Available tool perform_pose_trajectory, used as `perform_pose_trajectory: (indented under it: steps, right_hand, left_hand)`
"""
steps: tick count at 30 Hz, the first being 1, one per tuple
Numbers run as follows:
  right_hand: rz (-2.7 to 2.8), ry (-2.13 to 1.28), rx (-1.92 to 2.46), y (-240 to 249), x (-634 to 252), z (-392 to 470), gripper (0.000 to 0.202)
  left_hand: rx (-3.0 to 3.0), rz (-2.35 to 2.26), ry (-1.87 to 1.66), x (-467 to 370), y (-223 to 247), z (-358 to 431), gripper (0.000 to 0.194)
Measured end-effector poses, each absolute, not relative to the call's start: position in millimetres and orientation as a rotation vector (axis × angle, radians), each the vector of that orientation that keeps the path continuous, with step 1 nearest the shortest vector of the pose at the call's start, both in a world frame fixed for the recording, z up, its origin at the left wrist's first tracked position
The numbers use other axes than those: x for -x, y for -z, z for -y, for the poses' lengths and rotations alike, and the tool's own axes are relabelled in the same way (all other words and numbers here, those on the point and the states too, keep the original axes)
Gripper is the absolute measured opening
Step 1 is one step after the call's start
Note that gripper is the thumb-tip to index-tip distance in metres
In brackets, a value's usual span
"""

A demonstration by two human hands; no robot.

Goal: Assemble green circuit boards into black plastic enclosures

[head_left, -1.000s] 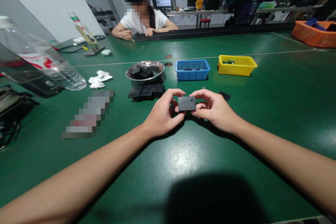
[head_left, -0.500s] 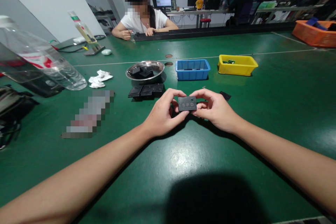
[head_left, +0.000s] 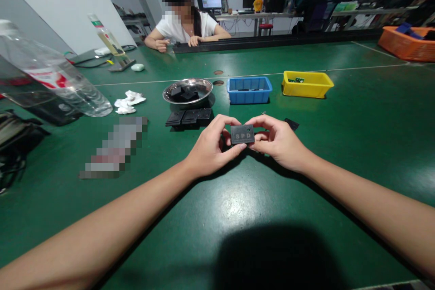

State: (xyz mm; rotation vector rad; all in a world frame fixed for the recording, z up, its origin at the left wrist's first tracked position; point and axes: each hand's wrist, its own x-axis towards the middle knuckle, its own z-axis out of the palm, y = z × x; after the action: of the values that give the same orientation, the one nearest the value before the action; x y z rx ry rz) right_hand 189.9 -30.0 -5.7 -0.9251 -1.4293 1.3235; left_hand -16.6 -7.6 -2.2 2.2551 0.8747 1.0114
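A small black plastic case (head_left: 242,134) marked "SPD", with a small round hole near its upper right corner, is held just above the green table. My left hand (head_left: 217,147) grips its left side between thumb and fingers. On the right side, my right hand (head_left: 277,142) pinches it the same way. Beyond my left hand lies a row of black plastic parts (head_left: 189,118), in front of a steel bowl (head_left: 166,96) with black pieces inside. A flat black piece (head_left: 291,123) lies just behind my right hand.
A blue bin (head_left: 249,96) and a yellow bin (head_left: 306,90) holding green circuit boards stand farther back. Crumpled tissue (head_left: 129,102) and a large clear bottle (head_left: 68,77) are at the left. An orange basket (head_left: 404,47) sits far right. Across the table sits a person (head_left: 190,27).
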Motion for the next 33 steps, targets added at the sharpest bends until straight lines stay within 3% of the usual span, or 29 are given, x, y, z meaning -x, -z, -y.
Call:
perform_pose_trajectory:
  steps: [33]
  right_hand:
    - [1.414, -1.318, 0.913, 5.8, -188.8, 30.3, 0.036]
  left_hand:
    - [-2.279, -0.870, -1.010, 16.4, 1.8, 7.4, 0.032]
